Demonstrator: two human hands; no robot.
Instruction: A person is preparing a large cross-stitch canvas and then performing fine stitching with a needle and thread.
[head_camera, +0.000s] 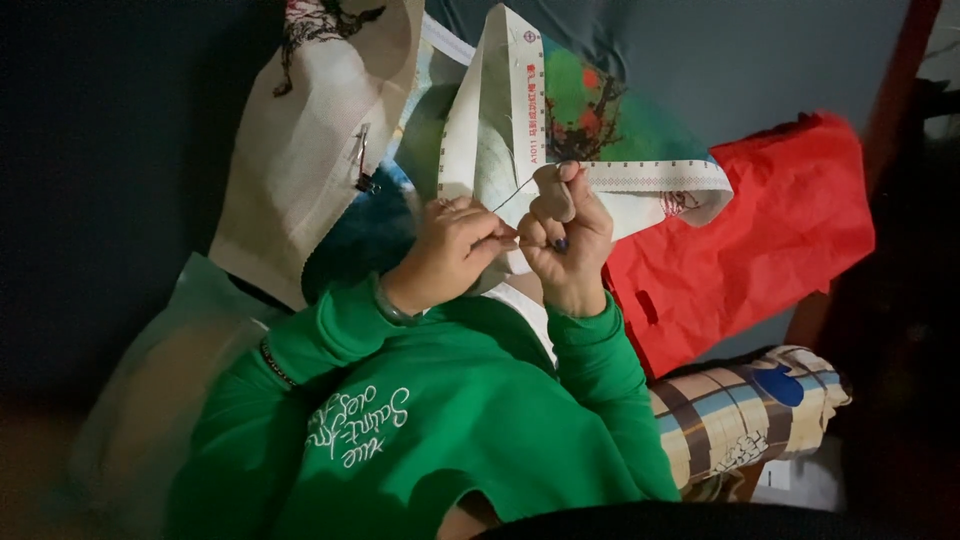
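A large piece of cross-stitch fabric (330, 110) with a printed colourful picture and white borders lies folded in front of me. My left hand (452, 248) and my right hand (562, 232) meet close together at the fabric's lower edge. Both are pinched shut on a thin thread (512, 193) that runs between the fingers. My right thumb and forefinger point up, holding the thread's upper end. Whether a needle is held is too small to tell. Both arms wear green sleeves (330, 340).
A red plastic bag (760, 240) lies to the right of the fabric. A striped pillow or cushion (745, 410) sits at lower right. A metal clip (362, 160) hangs on the fabric's left fold. The surroundings are dark.
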